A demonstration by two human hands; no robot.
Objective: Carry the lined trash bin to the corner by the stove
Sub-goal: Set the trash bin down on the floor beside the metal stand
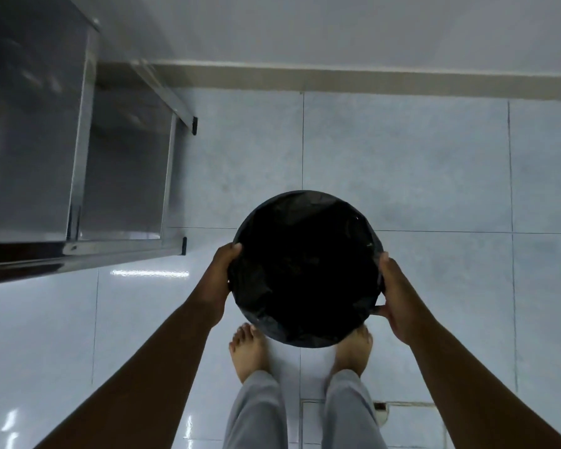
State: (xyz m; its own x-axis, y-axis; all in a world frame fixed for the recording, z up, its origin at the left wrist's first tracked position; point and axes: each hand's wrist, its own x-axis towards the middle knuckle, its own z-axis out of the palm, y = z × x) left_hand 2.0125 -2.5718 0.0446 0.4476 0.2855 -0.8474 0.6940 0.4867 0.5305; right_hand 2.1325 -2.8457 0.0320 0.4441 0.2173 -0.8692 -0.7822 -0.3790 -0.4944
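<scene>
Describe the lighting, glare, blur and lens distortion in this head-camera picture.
Head view: dim, bluish light; the lined trash bin reads as a nearly featureless black disc between the left hand and right hand; bright glare streaks on the floor tiles; the steel table is smeared by blur; wide-angle bending curves the baseboard.

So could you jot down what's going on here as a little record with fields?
bin: round bin, black liner over its rim, seen from above
left hand: left hand grips the bin's left side
right hand: right hand grips the bin's right side
feet: bare, on the tiled floor, partly under the bin
nearby: steel table at left, wall ahead
</scene>
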